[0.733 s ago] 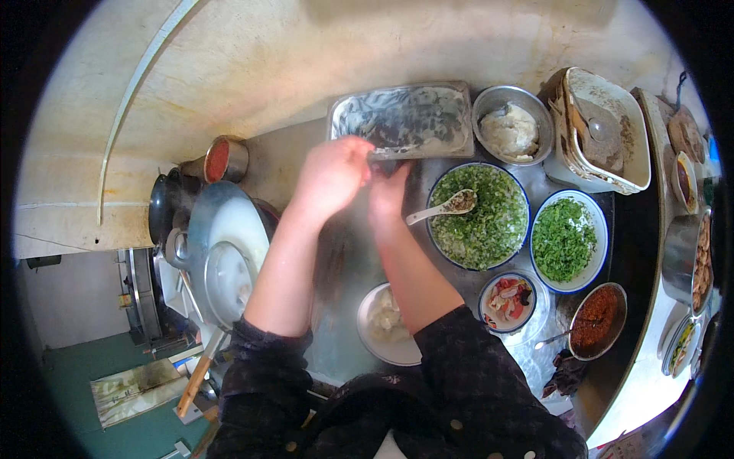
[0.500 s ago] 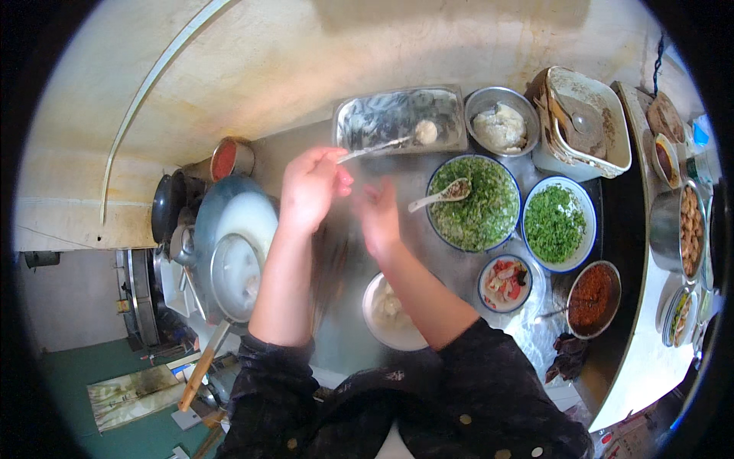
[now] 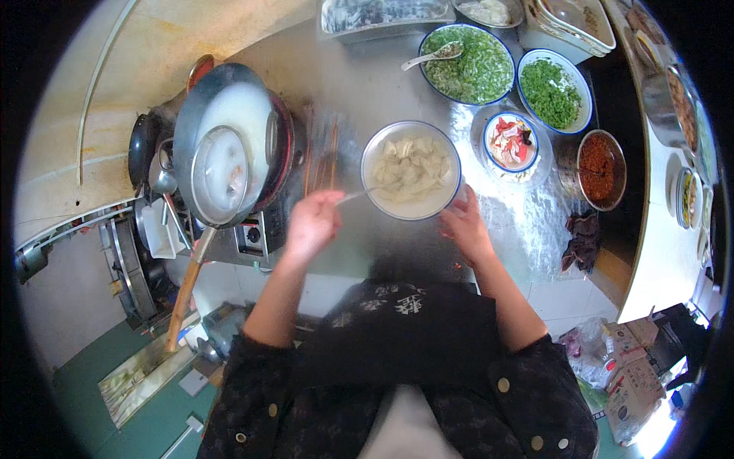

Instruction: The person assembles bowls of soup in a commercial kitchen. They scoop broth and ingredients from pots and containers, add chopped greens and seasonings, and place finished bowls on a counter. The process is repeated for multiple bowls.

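A white bowl with a blue rim [image 3: 410, 215] stands on the metal counter in front of me, filled with wontons [image 3: 413, 163] in pale liquid. My left hand [image 3: 315, 222] is closed on the thin handle of a metal spoon [image 3: 352, 196], whose far end reaches into the bowl from its left side. What the spoon's tip touches is lost among the wontons. At the bowl's lower right edge, my right hand [image 3: 466, 226] curls its fingers against the outside wall.
On the left, a wok [image 3: 186, 138] of whitish liquid sits on a burner, with a long-handled strainer [image 3: 200, 268] in it. Chopped greens [image 3: 470, 65], more greens [image 3: 550, 96], red-and-white slices [image 3: 511, 141] and red chili sauce [image 3: 600, 164] fill containers on the right. A metal tray [image 3: 382, 14] lies at the back.
My view has tilted down. Both hands have come back from near the tray to the wonton bowl; the spoon's end, which carried a whitish lump, is now in the bowl.
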Demonstrator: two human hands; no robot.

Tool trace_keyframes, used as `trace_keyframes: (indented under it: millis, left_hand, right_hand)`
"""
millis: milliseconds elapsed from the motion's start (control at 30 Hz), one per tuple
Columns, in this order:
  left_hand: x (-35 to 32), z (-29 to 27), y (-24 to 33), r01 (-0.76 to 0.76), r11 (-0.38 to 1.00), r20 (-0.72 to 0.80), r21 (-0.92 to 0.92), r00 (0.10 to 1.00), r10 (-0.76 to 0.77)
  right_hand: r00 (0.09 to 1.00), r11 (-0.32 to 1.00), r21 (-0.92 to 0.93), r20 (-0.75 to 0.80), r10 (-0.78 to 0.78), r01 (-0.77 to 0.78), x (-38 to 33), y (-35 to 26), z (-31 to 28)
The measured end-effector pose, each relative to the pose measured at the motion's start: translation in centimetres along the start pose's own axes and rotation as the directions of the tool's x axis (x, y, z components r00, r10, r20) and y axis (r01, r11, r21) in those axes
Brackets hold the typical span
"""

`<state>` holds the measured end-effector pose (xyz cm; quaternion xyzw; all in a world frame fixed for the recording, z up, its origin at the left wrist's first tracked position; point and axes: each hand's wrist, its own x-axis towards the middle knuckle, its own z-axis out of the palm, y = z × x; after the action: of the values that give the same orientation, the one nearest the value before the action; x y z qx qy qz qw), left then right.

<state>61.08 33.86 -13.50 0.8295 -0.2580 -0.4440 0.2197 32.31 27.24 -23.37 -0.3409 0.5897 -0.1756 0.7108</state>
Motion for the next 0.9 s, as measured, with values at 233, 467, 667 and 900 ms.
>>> trace_keyframes:
  millis: [233,467,667,900]
  left_hand:
    - [1.7,3.2,-3.7,-0.216,0.956,-0.144,-0.198,0.971,0.190]
    - [2.9,3.6,-4.6,-0.352,0.936,-0.058,0.020,0.934,0.352]
    - [3.6,2.5,-5.4,-0.462,0.884,-0.020,0.064,0.885,0.464]
    - [3.3,3.3,-6.6,-0.808,0.471,0.103,0.354,0.535,0.839]
  right_hand:
    - [0.974,0.951,0.228,-0.138,-0.181,0.209,0.8,1.2,5.4]
    - [0.987,0.993,0.028,-0.115,-0.114,0.118,-2.6,2.0,4.3]
    - [0.890,0.971,-0.164,-0.396,-0.228,0.175,-11.2,9.0,-2.1]
    - [0.837,0.956,-0.292,-0.518,-0.174,0.019,-17.0,18.8,-0.8]
